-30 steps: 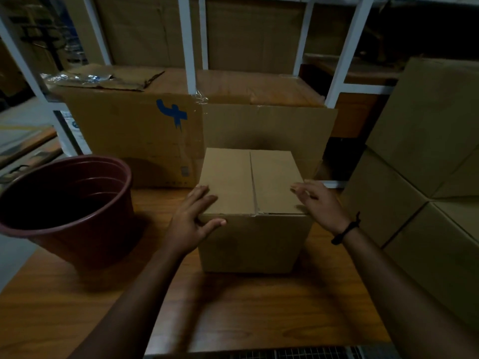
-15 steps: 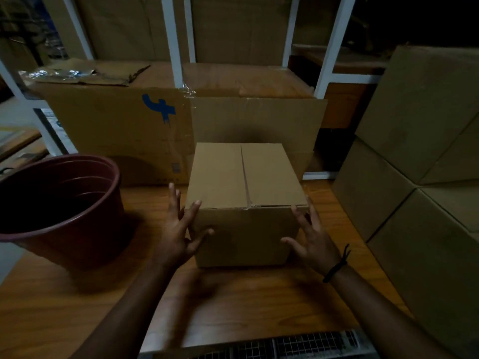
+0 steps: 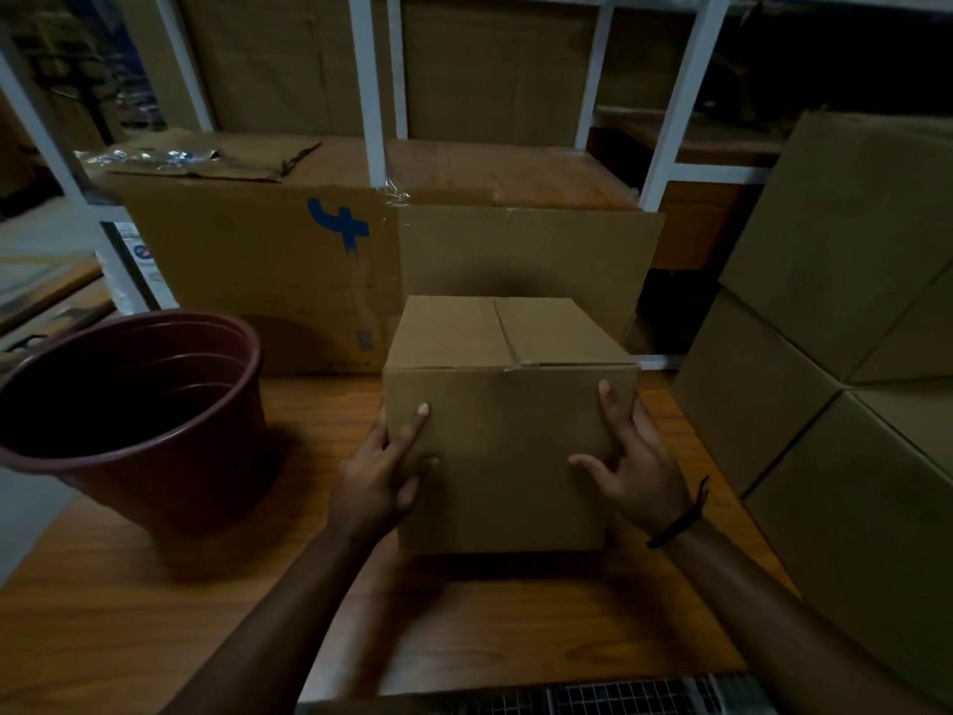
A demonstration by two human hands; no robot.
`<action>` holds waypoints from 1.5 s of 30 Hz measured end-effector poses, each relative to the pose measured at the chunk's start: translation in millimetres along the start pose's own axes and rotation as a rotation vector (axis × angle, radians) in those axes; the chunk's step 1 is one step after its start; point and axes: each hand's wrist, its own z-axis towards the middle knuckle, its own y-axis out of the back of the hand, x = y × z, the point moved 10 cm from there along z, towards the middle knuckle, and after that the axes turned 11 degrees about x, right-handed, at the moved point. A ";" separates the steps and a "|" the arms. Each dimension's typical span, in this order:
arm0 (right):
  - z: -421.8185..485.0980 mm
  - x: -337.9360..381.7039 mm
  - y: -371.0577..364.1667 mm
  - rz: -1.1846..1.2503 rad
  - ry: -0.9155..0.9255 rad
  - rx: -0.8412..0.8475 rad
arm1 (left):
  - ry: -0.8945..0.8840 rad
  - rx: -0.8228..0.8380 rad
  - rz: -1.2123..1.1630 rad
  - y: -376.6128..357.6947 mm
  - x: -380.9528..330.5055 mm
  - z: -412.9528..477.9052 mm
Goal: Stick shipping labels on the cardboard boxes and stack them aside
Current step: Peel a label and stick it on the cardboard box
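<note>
A closed plain cardboard box (image 3: 508, 472) is in the middle of the wooden table (image 3: 515, 637), with a dark shadow under its near bottom edge. No label shows on its top or front face. My left hand (image 3: 384, 477) grips its left front edge, with fingers round the side and on the front. On the opposite front edge my right hand (image 3: 631, 461) holds the box the same way. A black band is on my right wrist.
A dark red plastic bucket (image 3: 131, 405) stands on the table at the left. A large flattened carton with a blue mark (image 3: 289, 270) leans behind the box. Stacked big cartons (image 3: 845, 353) fill the right side. White shelf posts (image 3: 367, 85) rise behind.
Both hands came down from the box's top corners and closed in on its two front edges. The box now sits nearer to me and looks larger.
</note>
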 end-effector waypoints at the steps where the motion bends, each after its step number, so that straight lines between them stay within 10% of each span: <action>1: 1.2 1.1 8.5 0.014 -0.015 0.011 | -0.011 -0.025 -0.010 8.0 -5.2 1.2; 8: 13.9 -4.2 36.3 0.083 -0.067 0.042 | 0.000 -0.132 -0.086 29.9 -22.1 11.2; 15: 7.7 -15.0 23.8 0.117 -0.134 0.038 | 0.016 0.130 -0.266 -29.7 -1.8 -24.1; 21: -22.5 -27.1 -19.0 0.129 -0.163 0.310 | 0.063 0.167 -0.301 -31.3 4.2 -14.0; 32: 22.7 -19.1 45.9 0.160 -0.176 0.109 | 0.295 0.234 -0.750 1.3 3.4 45.9; 45: 59.4 -66.7 1.7 0.421 -0.393 0.433 | 0.425 0.456 -0.871 -36.5 5.4 75.1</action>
